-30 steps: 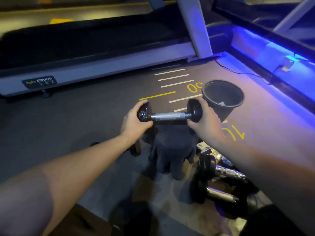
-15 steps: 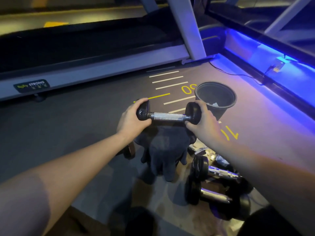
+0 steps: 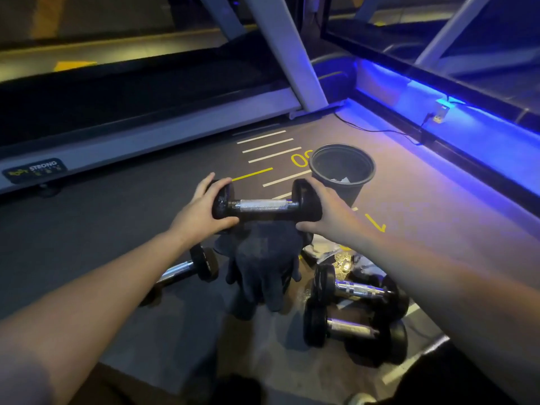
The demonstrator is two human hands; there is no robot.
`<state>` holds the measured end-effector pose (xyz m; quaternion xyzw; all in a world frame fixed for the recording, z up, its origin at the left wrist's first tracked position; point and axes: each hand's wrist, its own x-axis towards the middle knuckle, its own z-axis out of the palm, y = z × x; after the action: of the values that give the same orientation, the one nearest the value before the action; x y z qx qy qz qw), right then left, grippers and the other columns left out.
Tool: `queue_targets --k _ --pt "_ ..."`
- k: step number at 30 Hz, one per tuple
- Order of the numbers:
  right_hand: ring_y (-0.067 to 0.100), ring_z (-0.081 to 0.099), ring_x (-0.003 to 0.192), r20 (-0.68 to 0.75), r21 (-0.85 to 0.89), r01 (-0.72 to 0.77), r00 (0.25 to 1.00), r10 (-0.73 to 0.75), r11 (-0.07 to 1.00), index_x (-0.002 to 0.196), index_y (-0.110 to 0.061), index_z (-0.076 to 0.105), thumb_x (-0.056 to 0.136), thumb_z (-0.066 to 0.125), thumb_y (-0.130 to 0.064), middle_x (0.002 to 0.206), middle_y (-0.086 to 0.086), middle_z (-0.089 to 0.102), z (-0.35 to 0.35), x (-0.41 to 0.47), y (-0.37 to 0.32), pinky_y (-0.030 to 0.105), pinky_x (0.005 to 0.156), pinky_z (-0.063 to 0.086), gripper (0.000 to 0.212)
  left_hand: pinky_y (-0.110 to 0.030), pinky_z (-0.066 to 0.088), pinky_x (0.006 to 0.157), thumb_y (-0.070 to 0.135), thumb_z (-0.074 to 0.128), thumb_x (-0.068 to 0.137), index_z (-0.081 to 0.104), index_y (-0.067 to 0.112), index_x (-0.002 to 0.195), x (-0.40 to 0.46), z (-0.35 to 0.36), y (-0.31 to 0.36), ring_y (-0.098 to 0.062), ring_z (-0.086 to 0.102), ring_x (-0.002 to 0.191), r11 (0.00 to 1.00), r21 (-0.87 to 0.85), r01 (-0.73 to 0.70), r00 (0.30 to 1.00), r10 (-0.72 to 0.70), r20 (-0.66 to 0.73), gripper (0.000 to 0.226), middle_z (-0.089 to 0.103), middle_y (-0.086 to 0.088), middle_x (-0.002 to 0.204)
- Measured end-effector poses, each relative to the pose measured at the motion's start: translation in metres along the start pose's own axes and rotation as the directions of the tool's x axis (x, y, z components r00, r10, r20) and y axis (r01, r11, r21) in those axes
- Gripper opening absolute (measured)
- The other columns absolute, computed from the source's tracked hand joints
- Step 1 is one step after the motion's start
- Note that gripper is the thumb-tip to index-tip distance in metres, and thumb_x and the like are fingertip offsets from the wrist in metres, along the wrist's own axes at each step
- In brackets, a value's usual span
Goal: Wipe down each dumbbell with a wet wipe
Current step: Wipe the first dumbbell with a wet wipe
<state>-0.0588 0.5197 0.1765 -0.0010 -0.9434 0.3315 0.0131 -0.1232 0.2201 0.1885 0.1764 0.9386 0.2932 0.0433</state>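
I have the small dumbbell with black round rubber heads and a knurled chrome bar [image 3: 267, 204] lifted between my hands, held level above the floor: my left hand [image 3: 201, 211] curls round its left head, thumb underneath, and my right hand [image 3: 327, 217] wraps the right head the same way. A dark, soft, crumpled cloth [image 3: 264, 267] hangs just under the bar; I cannot tell whether either hand holds it, nor whether it is the wipe. My guess is this one is mid-clean or just finished. Below my right forearm lie two more black-headed dumbbells with shiny ridged steel handles [image 3: 355, 311], side by side and touching, and under my left forearm another black-and-chrome dumbbell [image 3: 187, 271] rests on the matte grey rubber floor [image 3: 102, 229]. Which of those are already wiped I cannot judge. Just beyond my right hand stands a round black plastic bin [image 3: 342, 168] with pale scraps inside, likely used wipes.
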Motion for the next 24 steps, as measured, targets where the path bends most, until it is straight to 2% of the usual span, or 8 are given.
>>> queue_targets --k 5,7,11,14,16,19,21,24 --pt "0.017 0.038 0.139 -0.037 -0.095 0.068 0.997 -0.072 0.993 0.148 -0.048 0.011 0.055 0.065 -0.081 0.158 -0.006 0.026 -0.019 -0.004 0.014 0.049 0.109 0.040 0.113 -0.049 0.045 0.105 0.063 0.081 0.068 0.022 0.051 0.149 -0.002 -0.006 0.009 -0.023 0.043 0.141 0.988 0.149 0.028 0.999 -0.034 0.038 0.101 0.006 0.019 0.163" --pt "0.021 0.028 0.145 -0.065 -0.112 0.076 0.994 -0.083 0.991 0.149 -0.048 0.009 0.062 0.066 -0.079 0.160 0.000 0.022 -0.027 -0.007 0.022 0.047 0.113 0.035 0.109 -0.048 0.044 0.105 0.070 0.076 0.068 0.023 0.046 0.149 -0.002 -0.006 0.016 -0.023 0.043 0.141 0.983 0.180 0.040 0.999 -0.044 0.019 0.101 0.007 0.016 0.164" --pt "0.017 0.022 0.147 -0.114 -0.031 0.092 0.989 -0.095 0.995 0.155 -0.025 0.020 0.078 0.074 -0.052 0.159 0.004 0.026 -0.030 -0.008 0.042 0.036 0.117 0.026 0.097 -0.050 0.045 0.105 0.080 0.067 0.069 0.024 0.036 0.153 -0.001 -0.003 0.024 -0.022 0.043 0.141 0.970 0.244 0.014 1.000 -0.016 0.007 0.104 0.009 0.021 0.164" --pt "0.004 0.022 0.141 -0.093 0.065 0.073 0.993 -0.067 0.995 0.154 -0.028 0.020 0.080 0.070 -0.056 0.159 -0.001 0.026 -0.031 -0.001 0.056 0.026 0.109 0.022 0.094 -0.050 0.046 0.104 0.082 0.063 0.071 0.024 0.034 0.153 0.000 -0.002 0.025 -0.023 0.045 0.139 0.956 0.292 0.015 1.000 -0.011 -0.015 0.102 0.017 0.021 0.163" --pt "-0.004 0.019 0.137 -0.068 0.096 0.090 0.994 -0.083 0.991 0.152 -0.035 0.020 0.079 0.066 -0.064 0.159 -0.007 0.025 -0.027 0.004 0.068 0.029 0.111 0.024 0.091 -0.050 0.045 0.102 0.081 0.063 0.072 0.026 0.033 0.153 0.001 -0.001 0.029 -0.024 0.044 0.139 0.943 0.331 0.019 1.000 -0.012 -0.022 0.101 0.022 0.018 0.162" --pt "0.006 0.037 0.137 -0.040 0.081 0.069 0.997 -0.066 0.994 0.150 -0.043 0.021 0.081 0.061 -0.069 0.156 -0.012 0.027 -0.011 0.006 0.096 0.035 0.109 0.035 0.084 -0.051 0.044 0.102 0.080 0.063 0.072 0.023 0.033 0.154 0.003 0.000 0.034 -0.025 0.040 0.141 0.933 0.361 0.013 1.000 -0.006 -0.019 0.102 0.025 0.012 0.160" --pt "0.014 0.048 0.128 -0.008 0.008 0.056 0.998 -0.056 0.998 0.150 -0.038 0.024 0.085 0.063 -0.060 0.154 -0.009 0.031 0.005 0.005 0.117 0.033 0.102 0.042 0.079 -0.053 0.044 0.104 0.083 0.060 0.071 0.018 0.037 0.155 0.003 0.002 0.033 -0.026 0.036 0.143 0.924 0.382 -0.011 1.000 0.016 -0.008 0.104 0.025 0.009 0.160" --pt "0.015 0.042 0.135 0.034 -0.013 0.039 0.999 -0.039 0.999 0.149 -0.034 0.027 0.083 0.062 -0.060 0.151 -0.004 0.034 0.031 0.010 0.145 0.043 0.105 0.044 0.079 -0.053 0.042 0.109 0.091 0.051 0.068 0.014 0.043 0.154 0.003 0.004 0.026 -0.026 0.031 0.147 0.918 0.395 -0.033 0.999 0.041 -0.013 0.106 0.025 0.006 0.161"
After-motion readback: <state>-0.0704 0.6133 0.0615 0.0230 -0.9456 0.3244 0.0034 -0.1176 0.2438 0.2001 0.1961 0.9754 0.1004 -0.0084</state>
